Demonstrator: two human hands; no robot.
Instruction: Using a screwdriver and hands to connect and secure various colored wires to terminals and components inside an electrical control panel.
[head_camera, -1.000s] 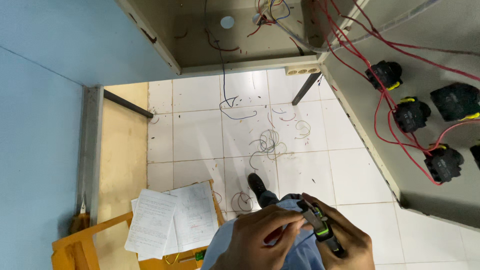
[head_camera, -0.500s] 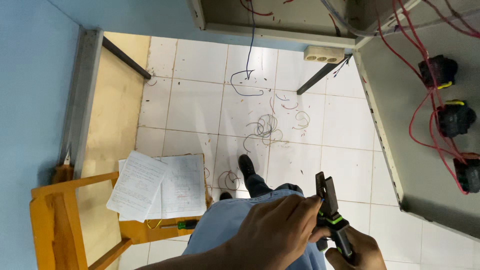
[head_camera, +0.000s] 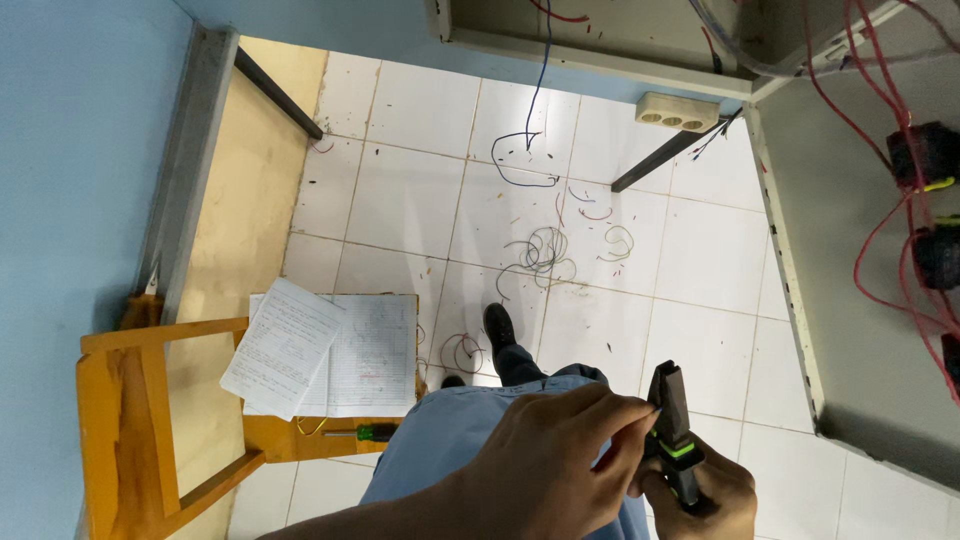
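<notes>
White floor tiles (head_camera: 400, 200) strewn with wire offcuts (head_camera: 545, 255) now fill more of the view. Pliers (head_camera: 672, 430), upright in the right hand (head_camera: 700, 490), have risen; left hand (head_camera: 550, 460) fingers pinch at their jaws. Papers (head_camera: 320, 350) lie nearby.

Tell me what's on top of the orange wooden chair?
On the orange wooden chair lie sheets of handwritten paper over an open notebook. A green-handled screwdriver rests at the seat's front edge. The papers cover most of the seat, so anything beneath them cannot be seen.

Electrical workshop: wired panel (head_camera: 880, 200), wire scraps (head_camera: 545, 255)
</notes>
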